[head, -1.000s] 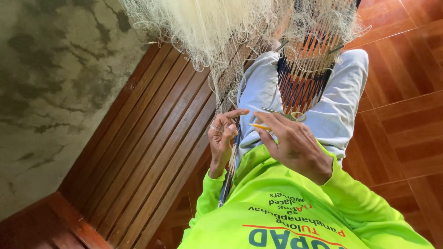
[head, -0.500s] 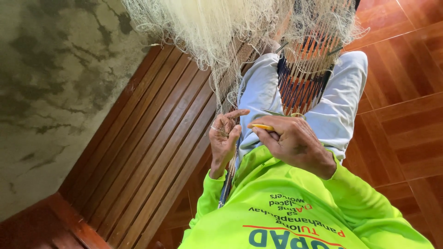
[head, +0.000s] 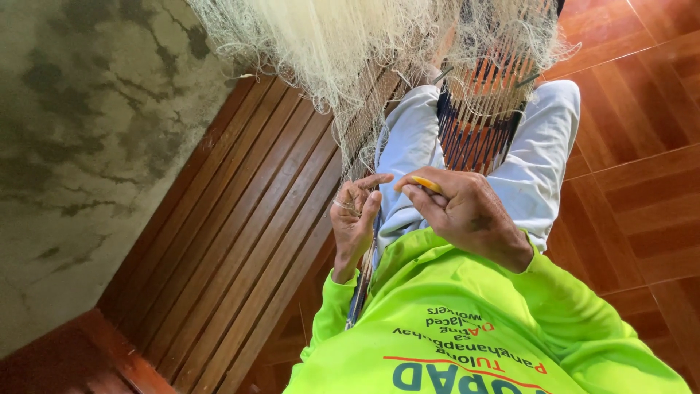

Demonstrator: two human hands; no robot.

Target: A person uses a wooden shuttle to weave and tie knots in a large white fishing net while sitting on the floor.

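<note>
A slim, smooth yellow netting needle (head: pixel 425 183) sits pinched in the right hand (head: pixel 467 215), its long axis pointing toward the left hand (head: pixel 356 217) just beside it. That left hand's fingers curl closed on fine, pale strands of fishing net (head: pixel 343 51), which hangs bunched and wispy beyond both hands, above slatted brown wooden boards (head: pixel 240 241).

Net (head: pixel 328 44) — top edge cut off
</note>
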